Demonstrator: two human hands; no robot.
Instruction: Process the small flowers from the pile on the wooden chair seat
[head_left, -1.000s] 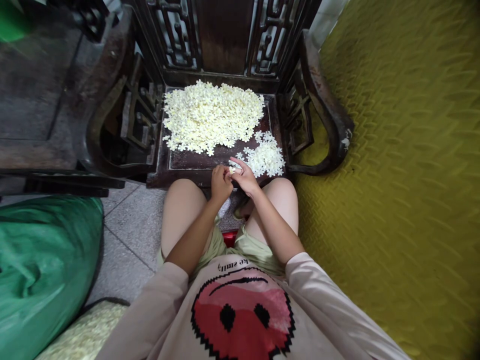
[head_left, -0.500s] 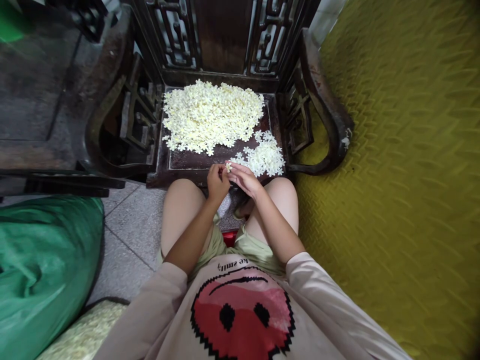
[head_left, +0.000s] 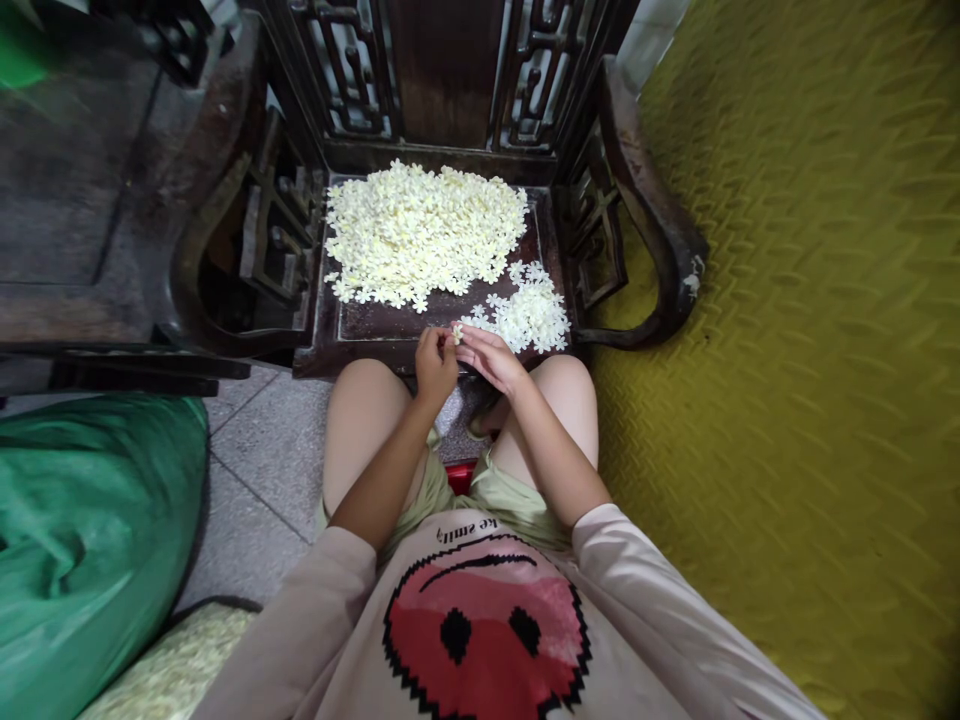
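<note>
At the lower left, a dark-rimmed container (head_left: pixel 180 660), partly hidden by the sleeve, holds many pale flowers, beside a bulging green bag (head_left: pixel 90 520) whose contents cannot be seen. The small flower (head_left: pixel 457 334), creamy white with spread petals, is between the fingertips of the curled left hand (head_left: pixel 436 368) and the straighter-fingered right hand (head_left: pixel 491 358); which one grips it cannot be told. Beyond, a large yellowish heap (head_left: pixel 424 230) and a smaller, whiter heap (head_left: pixel 534 312) lie on the chair seat (head_left: pixel 382 322).
</note>
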